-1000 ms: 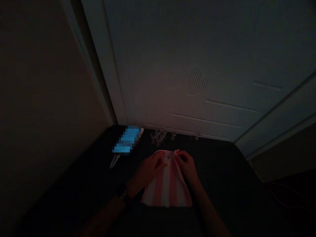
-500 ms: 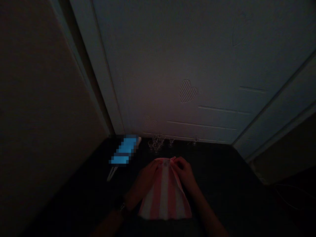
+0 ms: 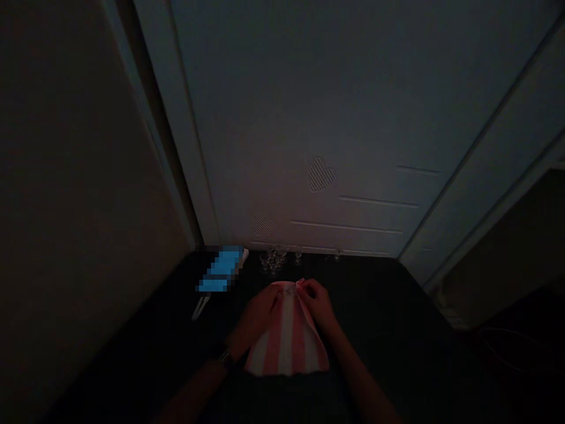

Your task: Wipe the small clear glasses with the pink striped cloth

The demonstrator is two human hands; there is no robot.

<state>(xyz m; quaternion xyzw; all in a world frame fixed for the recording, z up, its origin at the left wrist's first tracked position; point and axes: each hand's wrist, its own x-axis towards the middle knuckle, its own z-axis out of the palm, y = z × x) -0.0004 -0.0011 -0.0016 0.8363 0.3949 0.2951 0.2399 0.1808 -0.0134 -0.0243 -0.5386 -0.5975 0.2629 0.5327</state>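
A pink-and-white striped cloth (image 3: 286, 341) lies on the dark table in front of me, its wide edge towards me. My left hand (image 3: 263, 304) rests on its far left part, with the fingertips pressed to the fabric near the top edge. At the far right corner, my right hand (image 3: 314, 296) pinches a gathered fold of the cloth between thumb and fingers. Something small and greyish shows on the cloth between the fingertips; it is too dim to name. A dark watch or band circles my left wrist.
Several small clear glasses (image 3: 274, 258) stand clustered near the wall, with another glass (image 3: 299, 255) beside them and a small clear piece (image 3: 338, 255) farther right. A lit, blurred-out screen (image 3: 220, 271) with a white strap (image 3: 200, 307) lies at left. The panel behind (image 3: 282, 118) bears embossed hearts.
The camera view has shifted slightly, so the scene sits a little further left. Both hands stay at the cloth's far edge, with hardly any movement of their own.
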